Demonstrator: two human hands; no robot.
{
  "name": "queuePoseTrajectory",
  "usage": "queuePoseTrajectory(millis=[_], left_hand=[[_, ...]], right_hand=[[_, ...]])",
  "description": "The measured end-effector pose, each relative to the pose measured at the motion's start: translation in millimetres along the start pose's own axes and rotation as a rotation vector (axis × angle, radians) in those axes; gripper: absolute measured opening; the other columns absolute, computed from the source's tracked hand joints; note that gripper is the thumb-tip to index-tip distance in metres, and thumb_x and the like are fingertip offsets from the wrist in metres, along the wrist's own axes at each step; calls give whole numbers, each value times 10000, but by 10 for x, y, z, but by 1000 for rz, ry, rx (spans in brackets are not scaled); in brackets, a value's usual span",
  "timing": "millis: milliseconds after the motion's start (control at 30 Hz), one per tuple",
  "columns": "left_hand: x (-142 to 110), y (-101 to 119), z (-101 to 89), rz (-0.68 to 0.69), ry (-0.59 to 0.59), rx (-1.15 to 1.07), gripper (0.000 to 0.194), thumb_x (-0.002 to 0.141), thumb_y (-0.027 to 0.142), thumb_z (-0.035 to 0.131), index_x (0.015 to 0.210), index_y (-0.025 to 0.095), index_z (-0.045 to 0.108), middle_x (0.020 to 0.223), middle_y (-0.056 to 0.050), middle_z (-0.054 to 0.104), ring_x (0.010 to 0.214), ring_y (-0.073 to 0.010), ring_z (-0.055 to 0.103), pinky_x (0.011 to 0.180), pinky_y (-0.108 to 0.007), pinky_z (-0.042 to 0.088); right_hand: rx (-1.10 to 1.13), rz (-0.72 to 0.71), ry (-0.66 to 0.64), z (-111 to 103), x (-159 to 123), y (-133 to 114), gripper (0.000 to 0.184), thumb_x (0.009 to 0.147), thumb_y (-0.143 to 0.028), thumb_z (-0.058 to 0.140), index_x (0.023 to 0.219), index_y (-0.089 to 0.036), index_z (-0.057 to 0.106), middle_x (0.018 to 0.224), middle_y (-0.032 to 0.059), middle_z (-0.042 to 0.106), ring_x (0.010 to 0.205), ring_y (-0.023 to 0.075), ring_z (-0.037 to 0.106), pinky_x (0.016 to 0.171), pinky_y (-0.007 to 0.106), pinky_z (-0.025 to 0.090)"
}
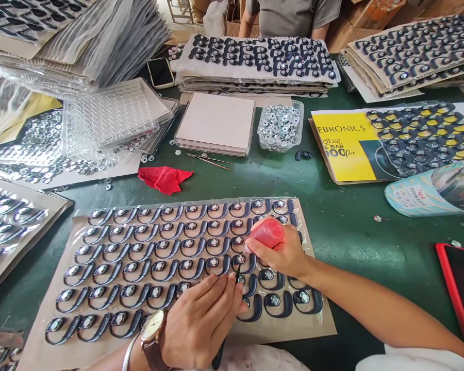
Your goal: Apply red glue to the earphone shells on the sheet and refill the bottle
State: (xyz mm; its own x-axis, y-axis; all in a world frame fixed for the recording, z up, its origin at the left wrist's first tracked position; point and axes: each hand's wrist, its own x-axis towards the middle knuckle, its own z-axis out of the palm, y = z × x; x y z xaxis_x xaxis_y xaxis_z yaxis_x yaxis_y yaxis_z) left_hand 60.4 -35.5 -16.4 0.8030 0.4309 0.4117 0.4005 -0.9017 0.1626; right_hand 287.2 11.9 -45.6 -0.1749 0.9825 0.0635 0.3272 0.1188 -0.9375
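My left hand, with a watch on the wrist, is closed on a pair of black tweezers. Their pointed tip is at a round metal disc on one black, hook-shaped plastic piece. Just to the right, my right hand grips a red squeeze bottle, tilted nose-down toward the same piece; its nozzle end is mostly hidden by my fingers. Beneath both hands lies a brown board covered with clear film, carrying rows of these black pieces, most with a silvery disc at one end.
A clear tub of metal discs, a stack of flat sheets and a red cloth lie beyond the board. Stacked trays of black pieces stand farther back, before a seated person. A red-cased phone and tumbler are right.
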Motion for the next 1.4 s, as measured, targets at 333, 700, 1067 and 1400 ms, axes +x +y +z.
queuePoseTrajectory(millis=[333, 700, 1067, 1400], left_hand=[[39, -20, -24, -8, 6, -21, 242, 909, 161, 622, 1104, 31, 681, 996, -128, 754, 965, -232, 721, 904, -356, 599], [54, -81, -7, -148, 47, -202, 200, 904, 141, 623, 1087, 78, 669, 941, -80, 751, 852, -187, 711, 780, -342, 603], [135, -185, -104, -171, 68, -309, 236, 918, 89, 513, 1104, 79, 658, 925, -104, 755, 808, -179, 709, 689, -316, 591], [77, -203, -34, -324, 138, -490, 242, 860, 46, 627, 1083, 134, 659, 944, -69, 754, 776, -139, 687, 693, -277, 547]], right_hand=[[-51, -32, -10, -26, 9, -50, 283, 898, -456, 634, 741, -225, 680, 714, 9, 687, 633, 143, 633, 654, 263, 516], [16, -20, -17, -49, -19, -48, 276, 895, -409, 631, 697, -220, 668, 647, 10, 653, 585, 142, 601, 596, 273, 503], [-21, -76, -90, -57, -17, -28, 271, 900, -435, 643, 739, -222, 689, 730, -5, 704, 647, 129, 647, 674, 249, 514], [-36, -137, -111, -44, -43, -47, 280, 822, -489, 738, 869, -218, 683, 839, 6, 722, 698, 143, 669, 716, 259, 529]])
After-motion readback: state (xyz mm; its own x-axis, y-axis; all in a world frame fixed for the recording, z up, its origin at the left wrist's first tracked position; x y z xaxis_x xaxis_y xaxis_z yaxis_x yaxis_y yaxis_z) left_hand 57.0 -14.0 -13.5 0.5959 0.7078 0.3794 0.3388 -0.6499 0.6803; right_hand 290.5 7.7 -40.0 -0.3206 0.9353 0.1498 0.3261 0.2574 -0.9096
